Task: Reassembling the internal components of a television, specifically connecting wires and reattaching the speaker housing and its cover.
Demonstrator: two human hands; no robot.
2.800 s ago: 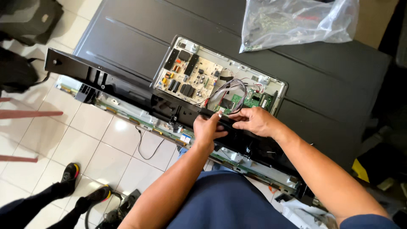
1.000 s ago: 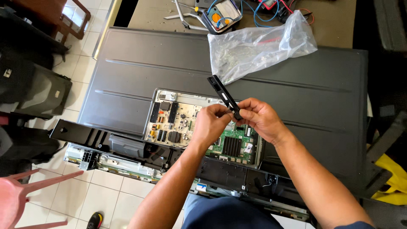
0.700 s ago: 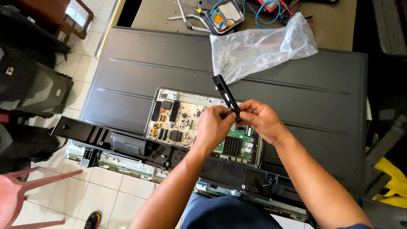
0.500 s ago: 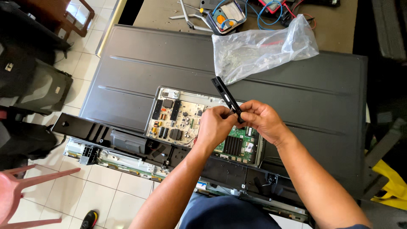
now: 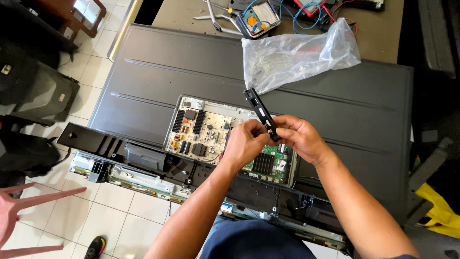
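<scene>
A narrow black plastic strip (image 5: 257, 106) is held up over the opened back of a flat-screen television (image 5: 158, 76). My left hand (image 5: 246, 143) and my right hand (image 5: 297, 138) both pinch its lower end, fingers meeting there. The strip's upper end points up and left, toward a clear plastic bag (image 5: 292, 52). Beneath my hands lies an exposed circuit board (image 5: 201, 134) with a green section (image 5: 263, 163) set in the television's metal back. A long black plastic cover piece (image 5: 124, 151) lies along the television's near edge.
Beyond the television, a brown table surface (image 5: 378, 38) carries a meter (image 5: 256, 17) with blue and red leads and some metal tools (image 5: 215, 12). A red plastic chair (image 5: 19, 211) and dark cases (image 5: 43, 96) stand on the tiled floor at left. A yellow item (image 5: 438, 211) sits at right.
About three seconds ago both hands were down at the board's lower edge; since then they rose holding the black strip. Over the last second the strip and hands barely shift.
</scene>
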